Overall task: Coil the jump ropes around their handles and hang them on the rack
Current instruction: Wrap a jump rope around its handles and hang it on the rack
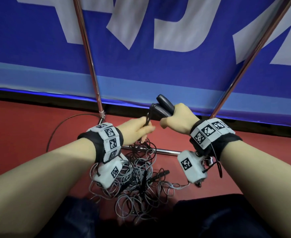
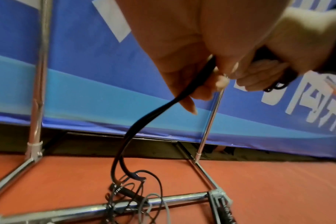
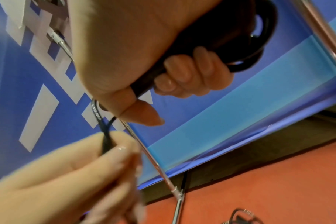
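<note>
1. Nearest the person, a tangled pile of jump ropes, grey and black, lies on the red floor between the forearms, with at least one black handle among the loops.
2. Just beyond the pile, the chrome base bar of the rack lies across the floor; some loops of the pile cross over it.
3. The left hand is held above the far edge of the pile. Its grip is closed: thumb and fingers pinch a doubled black rope, whose two strands hang down from the hand into the pile.
4. The right hand is just right of the left hand, close to it but apart. Its grip is closed, fingers curled round two black handles held side by side, their ends projecting up and to the left past the thumb.
5. The black rope runs the short way from the handles' lower ends to the left hand's pinch.
6. Farther off, two chrome uprights of the rack rise left and right of the hands.
7. Farthest, a blue banner with white lettering stands behind the rack.
</note>
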Demonstrator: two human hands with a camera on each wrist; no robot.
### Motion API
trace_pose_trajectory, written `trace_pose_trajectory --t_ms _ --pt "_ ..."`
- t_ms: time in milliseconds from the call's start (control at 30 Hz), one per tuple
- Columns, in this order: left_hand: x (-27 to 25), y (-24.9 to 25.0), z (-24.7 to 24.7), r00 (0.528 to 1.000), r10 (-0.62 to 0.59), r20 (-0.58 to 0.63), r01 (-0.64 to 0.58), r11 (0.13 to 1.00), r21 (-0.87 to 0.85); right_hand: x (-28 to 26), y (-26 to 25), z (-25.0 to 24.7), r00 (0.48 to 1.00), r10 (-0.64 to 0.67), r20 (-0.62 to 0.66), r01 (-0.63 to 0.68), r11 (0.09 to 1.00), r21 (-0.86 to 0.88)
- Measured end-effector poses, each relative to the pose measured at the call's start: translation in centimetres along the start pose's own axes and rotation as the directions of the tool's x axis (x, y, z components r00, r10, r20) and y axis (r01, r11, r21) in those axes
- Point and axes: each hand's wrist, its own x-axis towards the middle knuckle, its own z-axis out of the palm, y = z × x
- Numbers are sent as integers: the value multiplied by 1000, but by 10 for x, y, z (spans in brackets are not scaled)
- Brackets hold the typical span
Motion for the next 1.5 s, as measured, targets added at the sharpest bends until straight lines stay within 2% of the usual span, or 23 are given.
trace_pose_trajectory --t_ms 33,100,167,233,267,333,367,400,433,533,733,800,900,1000,1133,1200,1300,1400,1500 --pt "-2 3 4 1000 1 24 -3 997 72 0 0 0 1000 -9 4 9 1000 2" --pt "-3 3 10 1000 -20 15 19 998 67 2 1 -3 1000 -22 -13 21 999 -37" --pt "0 0 5 996 -71 -52 67 995 -78 4 7 -9 998 -27 -61 21 995 -96" --pt "2 0 -7 987 -122 -105 85 950 -300 4 13 -12 996 -39 -78 26 987 -161" --pt "2 1 -14 981 -154 -119 90 900 -426 3 15 -12 996 -52 -67 37 976 -214" --pt "3 8 -24 972 -215 -96 95 732 -675 1 16 -8 997 -73 -28 59 941 -332" --pt "3 12 -27 968 -239 -77 102 655 -749 0 15 -5 997 -75 -14 65 925 -374" --pt "4 14 -28 963 -259 -68 113 624 -773 0 13 -3 997 -77 -8 67 913 -403" --pt "5 15 -28 960 -270 -75 123 648 -752 0 12 -3 997 -76 -11 64 903 -425" --pt "6 17 -23 970 -223 -92 126 794 -594 1 11 -5 997 -67 -42 39 880 -473" --pt "5 22 -7 994 -102 -34 81 917 -390 1 15 -6 996 25 -81 -55 914 -401" --pt "3 25 1 997 -70 8 69 941 -332 2 17 -6 994 58 -89 -85 938 -337" --pt "1 26 10 999 -28 44 43 925 -377 3 16 -9 992 90 -90 -104 981 -165" --pt "1 19 14 997 -40 60 56 957 -285 1 10 -10 996 60 -67 -63 997 -50" --pt "0 6 11 991 -92 98 93 996 -3 -9 1 0 997 -61 55 63 997 -41" --pt "-1 5 5 989 -104 101 92 988 123 -14 -3 4 978 -130 164 136 990 -22" --pt "-5 7 -9 991 -95 92 76 979 192 -22 -8 4 932 -213 293 228 974 -19" --pt "-6 5 -22 987 -86 135 54 973 224 -28 -14 10 886 -229 404 322 930 -177" --pt "-6 8 -26 981 -56 184 -3 952 307 -32 -16 24 855 -150 496 363 857 -365"
